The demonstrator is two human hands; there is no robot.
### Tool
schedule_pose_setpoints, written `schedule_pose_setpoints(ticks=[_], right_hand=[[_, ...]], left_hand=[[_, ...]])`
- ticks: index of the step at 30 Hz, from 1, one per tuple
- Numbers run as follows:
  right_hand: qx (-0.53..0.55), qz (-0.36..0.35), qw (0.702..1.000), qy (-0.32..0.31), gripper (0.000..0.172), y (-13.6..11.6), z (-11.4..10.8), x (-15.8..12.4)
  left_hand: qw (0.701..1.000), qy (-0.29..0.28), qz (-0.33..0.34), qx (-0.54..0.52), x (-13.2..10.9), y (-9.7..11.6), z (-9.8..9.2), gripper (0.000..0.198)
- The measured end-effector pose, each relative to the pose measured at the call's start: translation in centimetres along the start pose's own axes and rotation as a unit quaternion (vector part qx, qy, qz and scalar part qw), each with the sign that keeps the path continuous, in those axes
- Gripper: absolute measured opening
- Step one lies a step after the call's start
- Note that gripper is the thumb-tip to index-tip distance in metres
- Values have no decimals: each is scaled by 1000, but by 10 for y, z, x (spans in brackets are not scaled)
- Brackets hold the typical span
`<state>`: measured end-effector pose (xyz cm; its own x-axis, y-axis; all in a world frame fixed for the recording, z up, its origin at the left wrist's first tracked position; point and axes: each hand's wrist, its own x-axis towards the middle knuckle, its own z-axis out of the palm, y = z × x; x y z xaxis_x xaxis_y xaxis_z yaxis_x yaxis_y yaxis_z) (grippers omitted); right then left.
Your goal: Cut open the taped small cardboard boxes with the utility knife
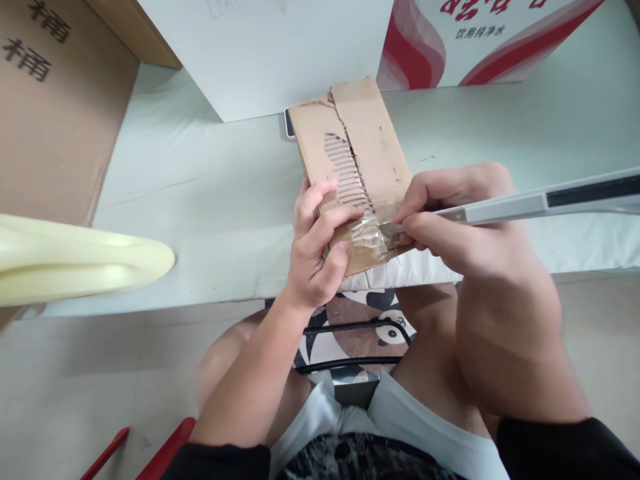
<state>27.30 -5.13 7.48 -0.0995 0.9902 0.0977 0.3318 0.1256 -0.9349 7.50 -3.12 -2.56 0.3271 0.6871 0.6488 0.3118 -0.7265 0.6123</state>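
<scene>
A flat brown cardboard box (pixel 380 137) lies on the pale green table cover, its near end at the table's front edge. Its top is torn along a seam, baring corrugated ribs, and crumpled clear tape (pixel 367 230) covers the near end. My left hand (pixel 320 243) grips the box's left near side, fingers lying over the top. In my right hand (pixel 450 213) is a utility knife (pixel 510 207), pinched close to its blade. The blade tip touches the tape or sits just above it; I cannot tell which. The knife's grey body points off to the right.
Behind the box stand a white carton (pixel 280 53) and a red-and-white printed carton (pixel 490 47). A large brown carton (pixel 55 133) is at the left, with a pale yellow rounded object (pixel 85 260) before it. A phone-like device (pixel 289 125) peeks out beside the box.
</scene>
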Motion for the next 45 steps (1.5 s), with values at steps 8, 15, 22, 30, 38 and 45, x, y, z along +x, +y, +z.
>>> schedule_pose_setpoints(ticks=[8, 15, 22, 30, 38, 45], right_hand=[[-1, 9, 999, -46, 23, -2, -5, 2], [6, 18, 999, -40, 23, -5, -6, -1], [24, 12, 999, -18, 26, -2, -3, -3], [-33, 33, 998, -31, 27, -11, 1, -6], [-78, 14, 993, -83, 18, -16, -4, -2], [51, 39, 998, -29, 24, -8, -2, -1]], left_hand=[[1000, 0, -29, 8, -1, 3, 1, 36], [1000, 5, 5, 8, -1, 1, 1, 37], [1000, 3, 9, 8, -2, 5, 1, 37], [1000, 1, 0, 5, -2, 5, 1, 37], [1000, -5, 3, 6, -2, 7, -1, 38], [998, 10, 5, -61, -1, 7, 8, 84]])
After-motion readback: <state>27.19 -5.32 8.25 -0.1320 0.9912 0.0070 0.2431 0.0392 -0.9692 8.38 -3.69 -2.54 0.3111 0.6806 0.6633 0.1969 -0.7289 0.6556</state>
